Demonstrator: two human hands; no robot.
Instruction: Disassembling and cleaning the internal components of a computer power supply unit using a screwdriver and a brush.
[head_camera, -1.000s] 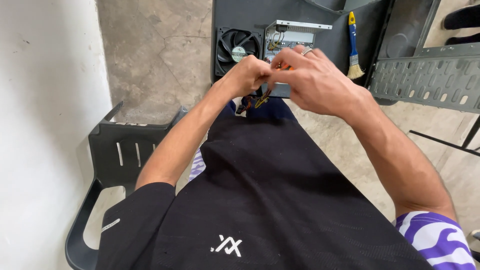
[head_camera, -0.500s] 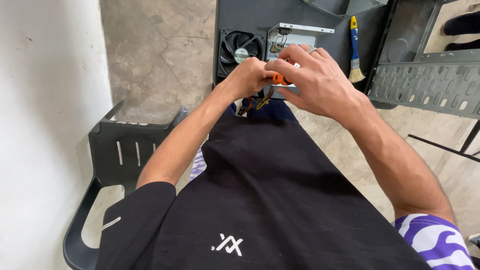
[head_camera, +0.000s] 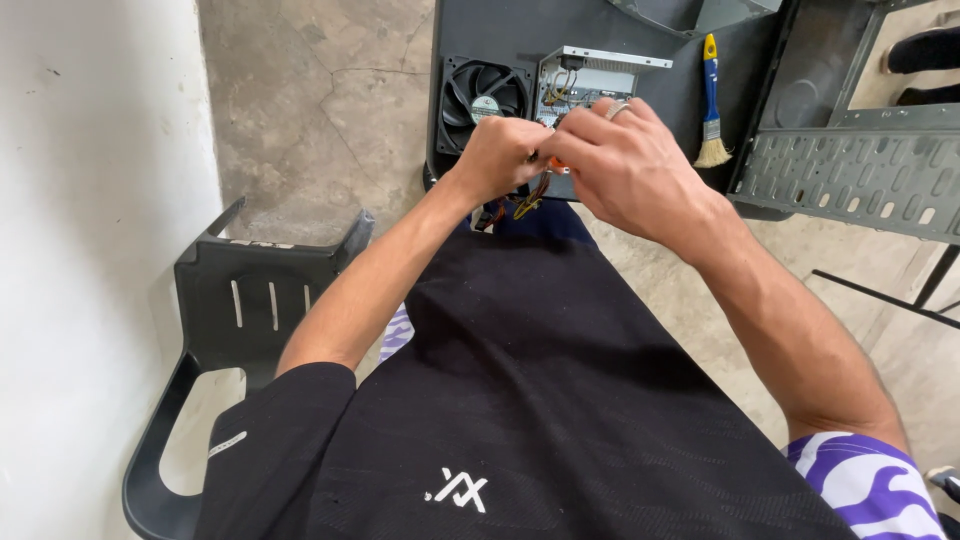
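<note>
Both hands working together at 12 o'clock, above the lap and just in front of the dark bench (head_camera: 500, 30). Left hand (head_camera: 497, 155) curled, fingers pinched on a small orange-tipped part (head_camera: 556, 163) of the wire bundle (head_camera: 520, 205) hanging beneath. Right hand (head_camera: 625, 165) arched over from 2 o'clock, ring on one finger, fingers bent down onto the same spot; exact grip hidden behind the knuckles. Best done, by the look of it, with a firm pinch on the connector body rather than the wires, pulling or pushing straight, no twisting, wrists kept close for control. Forearms converging in a V, elbows out, left wrist flexed inward, right wrist cocked downward. Behind the hands, an opened metal power-supply box (head_camera: 590, 80) with a black fan (head_camera: 485, 95) at its 9 o'clock. Blue-handled brush (head_camera: 711, 105) lying at 1 o'clock. Black plastic chair (head_camera: 260, 300) at 8 o'clock.
</note>
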